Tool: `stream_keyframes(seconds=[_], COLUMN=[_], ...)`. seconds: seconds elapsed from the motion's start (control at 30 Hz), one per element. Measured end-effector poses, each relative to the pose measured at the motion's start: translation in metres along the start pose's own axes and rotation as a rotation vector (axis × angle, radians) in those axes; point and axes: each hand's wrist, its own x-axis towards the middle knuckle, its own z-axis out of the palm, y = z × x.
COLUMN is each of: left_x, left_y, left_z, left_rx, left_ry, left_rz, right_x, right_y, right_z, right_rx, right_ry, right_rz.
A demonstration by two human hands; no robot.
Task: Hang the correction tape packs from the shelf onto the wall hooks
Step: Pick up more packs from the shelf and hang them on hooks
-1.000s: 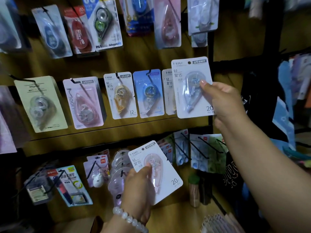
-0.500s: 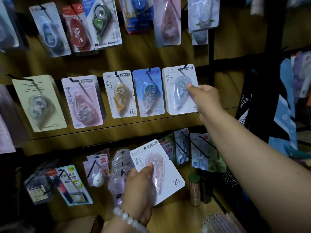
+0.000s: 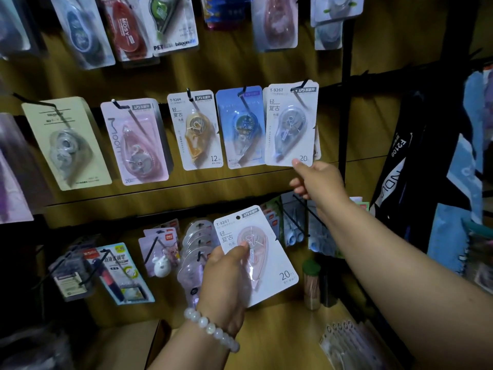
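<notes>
On wall hook [image 3: 304, 84]: grey pack [image 3: 290, 124]

pack [image 3: 282, 273]: glossy card, clear plastic blister | wall [image 3: 240, 68]: matt wood

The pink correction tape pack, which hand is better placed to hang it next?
Left: the left hand already grips the pink pack. The right hand just touches the hung grey pack's bottom corner.

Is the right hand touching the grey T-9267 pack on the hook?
Touching. The head view shows the right hand with a fingertip on the bottom edge of the grey T-9267 pack.
</notes>
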Motion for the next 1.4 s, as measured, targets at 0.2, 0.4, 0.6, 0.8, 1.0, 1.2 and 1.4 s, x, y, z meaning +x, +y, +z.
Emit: stream_keyframes(seconds=[0.2,0.4,0.6,0.8,1.0,1.2,1.4], left_x=[-0.002,-0.004,-0.007,-0.001,-0.006,-0.009,-0.009], left_y=[0.002,0.002,0.01,0.023,0.031,0.028,0.025], left_z=[0.005,0.008,0.001,-0.013,-0.012,-0.008,-0.007], left_rx=[0.019,0.093,0.414,0.948,1.159,1.243,1.246], left_ry=[0.006,0.02,0.065,0.117,0.131,0.109,0.093], left_rz=[0.031,0.135,0.236,0.469,0.548,0.556,0.561], right_x=[-0.079,-0.109,-0.1,-0.079,-0.043,-0.015,0.0], right_y=[0.032,0.037,0.028,-0.002,-0.053,-0.079,-0.068], right_z=[0.002,0.002,-0.013,-0.032,-0.047,-0.048,-0.041], right_rx=[-0.132,0.03,0.045,0.158,0.266,0.272,0.192], right_ry=[-0.287,-0.414,-0.271,-0.164,-0.045,0.021,0.003], right_rz=[0.152,0.19,0.124,-0.061,-0.286,-0.374,-0.393])
